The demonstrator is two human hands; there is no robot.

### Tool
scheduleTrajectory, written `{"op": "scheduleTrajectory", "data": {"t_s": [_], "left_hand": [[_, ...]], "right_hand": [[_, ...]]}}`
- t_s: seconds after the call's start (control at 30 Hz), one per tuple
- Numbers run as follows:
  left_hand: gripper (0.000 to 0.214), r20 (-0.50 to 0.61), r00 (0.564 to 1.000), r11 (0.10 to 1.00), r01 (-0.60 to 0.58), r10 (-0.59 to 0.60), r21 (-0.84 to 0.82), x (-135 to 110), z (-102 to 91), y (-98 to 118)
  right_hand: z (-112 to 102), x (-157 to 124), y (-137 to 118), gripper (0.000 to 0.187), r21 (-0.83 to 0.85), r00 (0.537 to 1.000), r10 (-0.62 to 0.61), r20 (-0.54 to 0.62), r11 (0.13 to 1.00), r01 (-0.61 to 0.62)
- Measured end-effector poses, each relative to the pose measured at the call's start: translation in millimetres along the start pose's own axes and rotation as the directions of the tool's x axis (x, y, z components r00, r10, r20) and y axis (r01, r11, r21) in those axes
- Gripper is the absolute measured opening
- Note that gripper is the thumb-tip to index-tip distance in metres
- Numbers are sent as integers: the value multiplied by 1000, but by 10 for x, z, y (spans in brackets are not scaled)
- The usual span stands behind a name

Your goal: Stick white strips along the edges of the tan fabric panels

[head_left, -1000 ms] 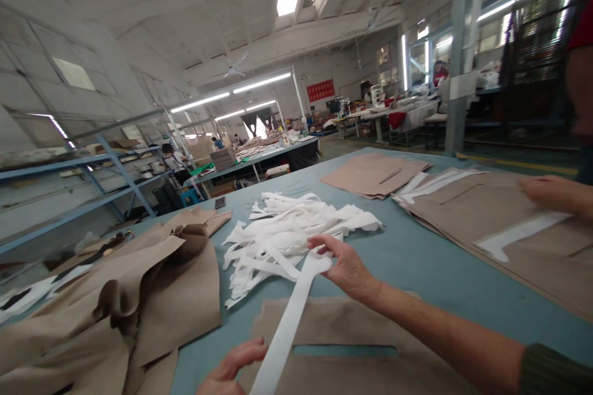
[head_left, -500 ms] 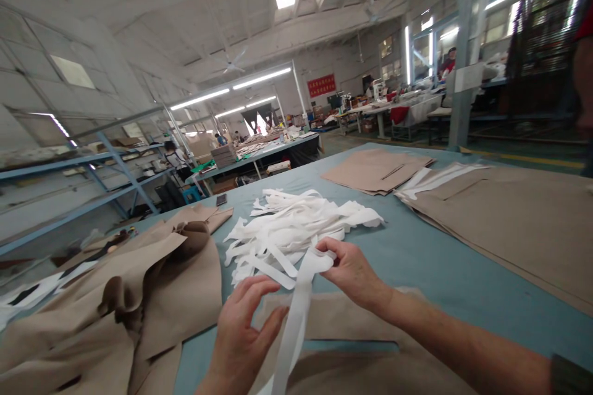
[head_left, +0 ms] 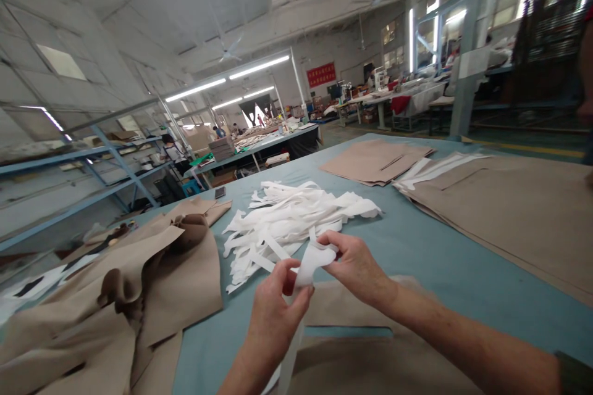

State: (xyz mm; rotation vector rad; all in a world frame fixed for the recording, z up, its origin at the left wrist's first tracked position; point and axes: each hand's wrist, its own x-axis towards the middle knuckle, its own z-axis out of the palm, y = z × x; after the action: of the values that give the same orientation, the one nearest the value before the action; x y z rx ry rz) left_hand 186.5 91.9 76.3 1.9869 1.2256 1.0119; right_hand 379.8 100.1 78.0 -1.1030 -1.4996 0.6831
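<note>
A white fabric strip (head_left: 314, 261) is stretched between my two hands, its long tail hanging down toward my body. My right hand (head_left: 356, 262) pinches its upper end between thumb and fingers. Lower on the strip, my left hand (head_left: 280, 302) has its thumb and fingertips closed on it. Just beyond my hands lies a loose pile of similar white strips (head_left: 296, 213). Beneath my hands rests a tan fabric panel (head_left: 352, 361) with a long slot cut through it, the blue-green table surface showing in the opening.
Crumpled tan fabric pieces (head_left: 185, 278) cover the left of the table (head_left: 370, 228). At the right lies a stack of tan panels (head_left: 509, 203) with white strips on it; a flatter tan stack (head_left: 375, 160) sits farther back. A dark phone-like object (head_left: 220, 192) is near the far edge.
My left hand has moved right and closed on the strip, where before it was open beside it. My right hand keeps its pinch in nearly the same place.
</note>
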Motion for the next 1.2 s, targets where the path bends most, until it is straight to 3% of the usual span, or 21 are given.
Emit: {"op": "scheduleTrajectory", "data": {"t_s": [0.07,0.17,0.3,0.43,0.47,0.53,0.6,0.67,0.87,1.0,1.07,1.2], "left_hand": [[28,82,989,943,139,-119,-301,8,7,-3],[38,224,944,733,330,-243,-595,44,-7,-17],[42,252,915,638,401,-316,-657,81,-34,-56],[45,260,902,588,423,-345,-689,97,-36,-82],[46,269,900,585,429,-343,-689,96,-38,-83],[51,298,891,576,450,-343,-683,85,-48,-84],[56,321,882,574,469,-345,-671,63,-72,-93],[57,339,877,587,479,-339,-653,33,-111,-113],[46,345,887,638,461,-307,-618,-72,-251,-159],[51,422,864,616,495,-275,-612,-133,-266,-137],[50,448,855,594,508,-261,-624,-177,-246,-88],[43,449,841,571,538,-303,-620,-357,-258,42]], "right_hand": [[26,7,52,10,60,999,24,21,998,-25],[77,13,112,17,199,992,47,117,978,-70],[106,-9,114,37,382,953,12,304,914,-133],[143,-70,72,49,575,842,-109,528,776,-260],[164,-91,59,50,568,824,-98,557,769,-293],[210,-133,27,47,453,819,-1,574,833,-317],[248,-170,-17,39,291,845,85,528,916,-275],[268,-197,-59,32,187,877,86,472,963,-195],[315,-229,-15,34,144,899,88,429,976,-164],[357,-218,80,22,177,919,100,382,968,-179],[347,-198,90,30,201,907,77,413,964,-173],[282,-97,111,36,-92,896,-58,441,990,110]]}}
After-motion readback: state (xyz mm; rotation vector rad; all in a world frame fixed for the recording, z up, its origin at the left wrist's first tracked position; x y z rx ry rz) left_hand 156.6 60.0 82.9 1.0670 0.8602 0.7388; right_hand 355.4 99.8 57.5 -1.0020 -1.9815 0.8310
